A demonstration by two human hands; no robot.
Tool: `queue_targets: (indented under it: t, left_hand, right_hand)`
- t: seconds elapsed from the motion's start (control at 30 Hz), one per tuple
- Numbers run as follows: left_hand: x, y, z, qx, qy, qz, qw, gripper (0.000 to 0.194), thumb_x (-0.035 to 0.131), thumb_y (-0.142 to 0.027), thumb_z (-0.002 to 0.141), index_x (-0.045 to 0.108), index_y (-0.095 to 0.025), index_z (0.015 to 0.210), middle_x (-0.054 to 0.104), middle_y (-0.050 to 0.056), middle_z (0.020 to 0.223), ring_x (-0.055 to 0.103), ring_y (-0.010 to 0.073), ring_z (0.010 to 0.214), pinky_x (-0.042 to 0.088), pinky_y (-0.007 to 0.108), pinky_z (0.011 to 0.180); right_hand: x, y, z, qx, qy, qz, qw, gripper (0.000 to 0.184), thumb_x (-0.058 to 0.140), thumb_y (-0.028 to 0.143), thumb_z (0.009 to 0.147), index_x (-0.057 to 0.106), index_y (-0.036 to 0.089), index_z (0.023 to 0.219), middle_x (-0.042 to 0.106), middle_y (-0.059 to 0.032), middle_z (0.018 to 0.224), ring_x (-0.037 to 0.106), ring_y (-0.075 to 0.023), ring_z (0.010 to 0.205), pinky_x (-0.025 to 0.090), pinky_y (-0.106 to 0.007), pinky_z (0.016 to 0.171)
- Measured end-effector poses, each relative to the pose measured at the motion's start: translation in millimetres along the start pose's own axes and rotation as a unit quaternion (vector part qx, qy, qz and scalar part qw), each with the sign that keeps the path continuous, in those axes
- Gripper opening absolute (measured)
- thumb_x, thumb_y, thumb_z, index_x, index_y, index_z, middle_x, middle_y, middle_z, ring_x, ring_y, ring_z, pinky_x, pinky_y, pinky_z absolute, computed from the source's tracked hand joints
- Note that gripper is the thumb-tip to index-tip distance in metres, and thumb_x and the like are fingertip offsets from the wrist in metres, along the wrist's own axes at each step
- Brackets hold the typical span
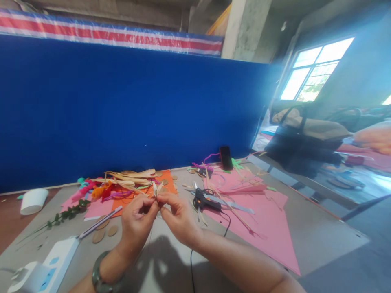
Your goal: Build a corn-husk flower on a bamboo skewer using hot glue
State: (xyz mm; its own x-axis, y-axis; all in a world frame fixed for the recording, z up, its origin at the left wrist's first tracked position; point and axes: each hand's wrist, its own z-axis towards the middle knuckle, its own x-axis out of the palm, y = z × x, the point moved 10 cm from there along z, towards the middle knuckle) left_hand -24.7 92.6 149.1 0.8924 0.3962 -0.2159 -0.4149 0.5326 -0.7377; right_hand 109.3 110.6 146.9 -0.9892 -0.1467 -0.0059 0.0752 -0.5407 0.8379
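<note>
My left hand [137, 221] and my right hand [180, 219] meet above the grey table [305, 232]. Both pinch a small pale straw-coloured strip piece [157, 190] that sticks up between the fingertips. My left wrist wears a dark green bangle [99, 276]. Just beyond my fingers lies a bundle of dried tan leaf strips [128, 178] on an orange sheet [168, 181].
A black glue gun [205, 200] with its cord and scissors lie on pink paper [262, 219] to the right. A white power strip [51, 264], round cardboard discs [102, 234], a green sprig [65, 215], a white cup [33, 201], coloured fuzzy stems [91, 189] and a dark phone [226, 157] stand around. A blue wall backs the table.
</note>
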Motion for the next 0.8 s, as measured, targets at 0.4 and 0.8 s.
queue_targets:
  t: [0.4, 0.8]
  left_hand:
    - [-0.9, 18.1, 0.3, -0.096, -0.002, -0.062, 0.993, 0.014, 0.068, -0.03, 0.074, 0.064, -0.017, 0.071, 0.062, -0.001, 0.06, 0.055, 0.0119, 0.05, 0.046, 0.022, 0.048]
    - [1.8, 45.0, 1.6, -0.177, -0.022, -0.176, 0.968, 0.02, 0.072, -0.032, 0.071, 0.065, -0.015, 0.077, 0.058, -0.003, 0.053, 0.051, 0.0099, 0.045, 0.042, 0.02, 0.044]
  right_hand:
    - [4.7, 13.0, -2.0, -0.046, 0.03, -0.049, 0.997, 0.042, 0.049, 0.003, 0.07, 0.07, 0.021, 0.101, 0.069, -0.0057, 0.101, 0.064, -0.0186, 0.096, 0.05, -0.034, 0.092]
    - [8.3, -15.1, -2.2, 0.056, 0.039, 0.046, 0.997, 0.051, 0.053, 0.012, 0.077, 0.054, 0.021, 0.127, 0.065, -0.0058, 0.11, 0.063, -0.0136, 0.084, 0.051, -0.035, 0.087]
